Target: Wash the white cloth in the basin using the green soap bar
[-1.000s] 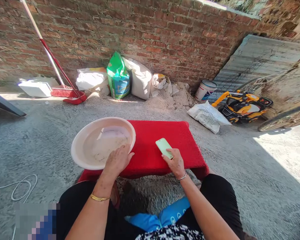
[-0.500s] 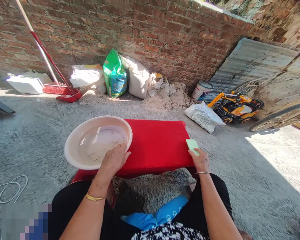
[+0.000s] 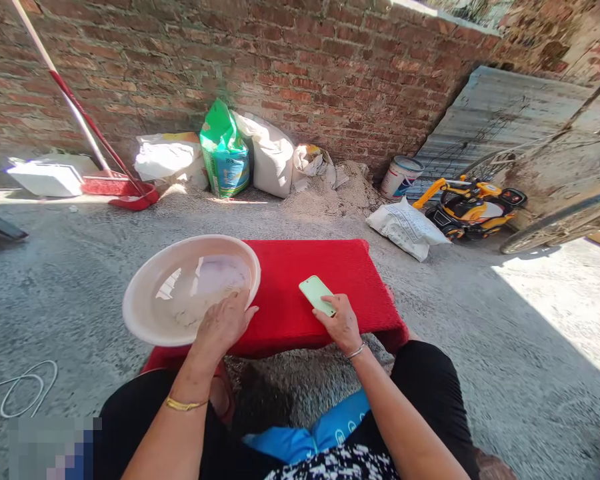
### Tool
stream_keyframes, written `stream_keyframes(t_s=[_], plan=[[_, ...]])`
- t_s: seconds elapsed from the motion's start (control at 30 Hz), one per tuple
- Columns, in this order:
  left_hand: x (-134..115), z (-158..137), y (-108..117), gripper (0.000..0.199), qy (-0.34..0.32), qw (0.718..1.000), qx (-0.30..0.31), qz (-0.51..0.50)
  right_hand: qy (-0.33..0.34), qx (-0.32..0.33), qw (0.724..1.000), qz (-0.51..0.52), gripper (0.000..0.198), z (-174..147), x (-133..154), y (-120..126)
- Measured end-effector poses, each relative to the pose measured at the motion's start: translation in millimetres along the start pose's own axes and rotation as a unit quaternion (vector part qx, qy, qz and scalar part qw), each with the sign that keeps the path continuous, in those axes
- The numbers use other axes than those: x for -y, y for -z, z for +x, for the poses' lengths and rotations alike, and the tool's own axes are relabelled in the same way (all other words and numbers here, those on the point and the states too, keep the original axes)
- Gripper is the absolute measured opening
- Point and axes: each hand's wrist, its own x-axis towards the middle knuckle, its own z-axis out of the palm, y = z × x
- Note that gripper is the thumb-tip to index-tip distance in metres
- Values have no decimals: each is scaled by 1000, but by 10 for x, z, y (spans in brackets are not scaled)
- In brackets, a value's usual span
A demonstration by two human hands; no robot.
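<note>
While the left hand (image 3: 220, 325) lies over the rim of the basin (image 3: 139, 303) at the red-covered table's (image 3: 285, 267) left end, finger grip unclear to me, the right hand (image 3: 344, 325) grasps a green phone (image 3: 314, 292) toward the near edge.

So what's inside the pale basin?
In the basin: what looks like water, with bright reflections and small dark specks. The left hand extends over its near right side; anything directly beneath the hand is covered.

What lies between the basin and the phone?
In the head view, red cloth lies between the basin and the phone; the left hand overlaps its basin end.
</note>
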Motion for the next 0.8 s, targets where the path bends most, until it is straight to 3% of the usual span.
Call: stream_keyframes(t_s=[0.07,0.17,0.27,0.4,0.53,0.67,0.8], plan=[[0,2,0,34,1,1000,4,0,13,35,999,-17,38,16,70,-113],[-8,2,6,34,-2,1000,2,-2,-17,19,999,-44,41,128,-75,-14],[-19,4,18,33,3,1000,6,-5,-89,-52,992,-73,53,237,-442,343],[-26,0,35,33,5,1000,6,-8,-208,-155,958,-120,65,208,-994,900],[-18,-11,22,34,-1,1000,-7,-16,-294,-223,923,-105,64,132,-1223,1130],[-7,-10,-10,33,0,1000,-13,-14,-226,-184,955,-57,60,193,-862,792],[-7,-4,-6,36,-1,1000,-10,-1,-40,-52,998,3,43,224,-136,96]])
